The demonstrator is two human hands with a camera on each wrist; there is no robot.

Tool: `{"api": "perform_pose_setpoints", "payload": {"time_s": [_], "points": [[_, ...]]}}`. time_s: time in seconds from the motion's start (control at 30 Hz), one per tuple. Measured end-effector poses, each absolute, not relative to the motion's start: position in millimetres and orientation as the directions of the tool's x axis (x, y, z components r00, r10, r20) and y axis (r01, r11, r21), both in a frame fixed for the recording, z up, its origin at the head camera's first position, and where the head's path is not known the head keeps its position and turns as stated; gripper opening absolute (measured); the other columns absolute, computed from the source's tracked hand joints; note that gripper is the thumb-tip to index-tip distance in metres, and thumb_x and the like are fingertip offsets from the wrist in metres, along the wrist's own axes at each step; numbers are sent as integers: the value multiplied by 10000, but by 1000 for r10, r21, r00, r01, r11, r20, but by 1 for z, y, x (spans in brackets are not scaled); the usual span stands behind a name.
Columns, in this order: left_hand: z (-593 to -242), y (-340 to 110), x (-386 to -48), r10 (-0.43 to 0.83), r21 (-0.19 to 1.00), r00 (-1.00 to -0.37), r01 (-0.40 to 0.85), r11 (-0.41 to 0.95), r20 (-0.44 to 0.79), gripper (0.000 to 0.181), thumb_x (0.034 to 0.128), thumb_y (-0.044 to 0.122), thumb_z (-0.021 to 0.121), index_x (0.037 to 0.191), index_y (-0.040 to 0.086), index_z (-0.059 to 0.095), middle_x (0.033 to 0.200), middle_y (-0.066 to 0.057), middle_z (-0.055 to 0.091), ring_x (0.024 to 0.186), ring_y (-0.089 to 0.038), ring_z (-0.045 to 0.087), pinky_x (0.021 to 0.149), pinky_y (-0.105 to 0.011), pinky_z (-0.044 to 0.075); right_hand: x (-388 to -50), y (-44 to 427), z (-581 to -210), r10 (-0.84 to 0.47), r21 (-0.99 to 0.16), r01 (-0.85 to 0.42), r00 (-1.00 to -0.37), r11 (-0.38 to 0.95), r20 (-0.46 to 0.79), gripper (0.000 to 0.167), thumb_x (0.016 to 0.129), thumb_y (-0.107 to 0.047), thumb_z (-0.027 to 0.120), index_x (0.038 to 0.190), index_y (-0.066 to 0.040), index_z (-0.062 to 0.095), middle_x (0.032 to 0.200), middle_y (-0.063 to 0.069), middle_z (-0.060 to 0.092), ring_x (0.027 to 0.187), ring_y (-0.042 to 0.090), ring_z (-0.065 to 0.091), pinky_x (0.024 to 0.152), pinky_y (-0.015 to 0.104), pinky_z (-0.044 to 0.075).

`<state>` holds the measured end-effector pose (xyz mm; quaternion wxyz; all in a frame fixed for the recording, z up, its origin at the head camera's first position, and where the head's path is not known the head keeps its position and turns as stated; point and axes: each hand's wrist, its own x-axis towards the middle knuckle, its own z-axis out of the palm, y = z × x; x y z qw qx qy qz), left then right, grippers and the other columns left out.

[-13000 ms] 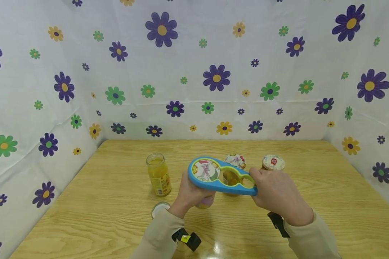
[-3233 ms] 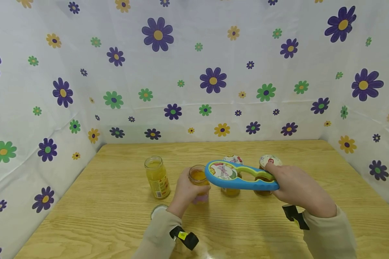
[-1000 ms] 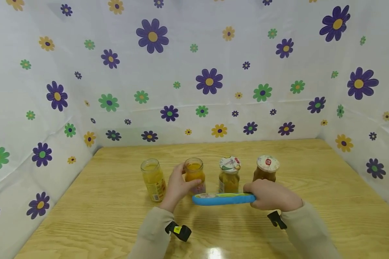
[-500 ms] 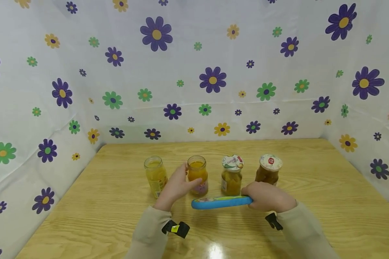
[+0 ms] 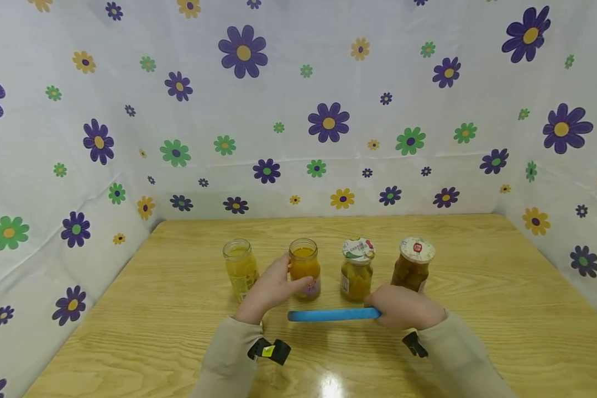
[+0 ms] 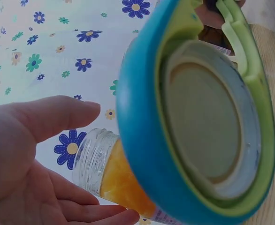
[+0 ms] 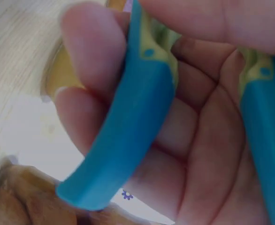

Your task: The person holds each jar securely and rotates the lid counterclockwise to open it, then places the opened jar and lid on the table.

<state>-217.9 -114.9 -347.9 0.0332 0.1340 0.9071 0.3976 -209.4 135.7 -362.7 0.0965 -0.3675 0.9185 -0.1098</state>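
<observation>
My right hand (image 5: 405, 307) grips the handles of a blue and green jar opener (image 5: 334, 315), seen edge-on in the head view. In the left wrist view the opener's large ring holds a jar lid (image 6: 203, 124), its underside showing. My left hand (image 5: 266, 290) is beside a lidless glass jar of orange fruit (image 5: 303, 271), which stands upright on the table. Its thumb (image 6: 67, 115) is apart from the glass and its fingers are loosely extended; whether a fingertip touches the jar I cannot tell. Fingers curl round the blue handle (image 7: 123, 126) in the right wrist view.
A lidless jar of yellow contents (image 5: 240, 268) stands to the left. Two lidded jars stand to the right: one of yellow pieces (image 5: 356, 282), one of brown contents (image 5: 410, 273). Flowered cloth (image 5: 288, 88) surrounds the wooden table (image 5: 144, 315) at the back and sides.
The opener has come off the orange jar with the lid in its ring, then moved down and tilted edge-on. My left hand has set the jar down and loosened from it.
</observation>
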Motion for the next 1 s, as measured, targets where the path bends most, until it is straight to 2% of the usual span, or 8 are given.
{"api": "perform_pose_setpoints", "payload": {"time_s": [0.27, 0.53, 0.73, 1.0], "points": [[-348, -115, -217, 295, 723, -953, 253, 643, 72, 569, 843, 244, 601, 1307, 14, 365, 1262, -181, 440, 1155, -344, 402, 921, -485, 343, -208, 132, -364, -714, -301, -660, -689, 688, -123, 137, 756, -10, 605, 731, -129, 543, 604, -74, 434, 534, 65, 354, 481, 215, 335], [-349, -116, -218, 313, 722, -946, 276, 635, 87, 560, 848, 242, 596, 1307, 22, 364, 1251, -172, 451, 1165, -333, 395, 934, -483, 329, -208, 129, -367, -708, -364, -625, -687, 691, -165, 170, 718, -23, 639, 761, -136, 520, 597, -61, 449, 505, 55, 374, 453, 207, 342], [-349, -116, -218, 311, 723, -947, 270, 636, 80, 568, 847, 245, 597, 1310, 19, 358, 1245, -184, 450, 1158, -338, 400, 926, -484, 338, -206, 127, -368, -693, -409, -583, -691, 702, -205, 144, 746, -79, 676, 815, -121, 556, 628, -81, 491, 500, 40, 443, 476, 211, 398], [-349, -117, -218, 341, 741, -936, 292, 605, 90, 542, 850, 214, 593, 1307, 37, 362, 1233, -153, 471, 1159, -319, 406, 927, -484, 338, -206, 125, -369, -682, -441, -548, -690, 711, -242, 139, 776, -121, 670, 851, -114, 553, 609, -72, 474, 484, 36, 453, 483, 213, 393]]}}
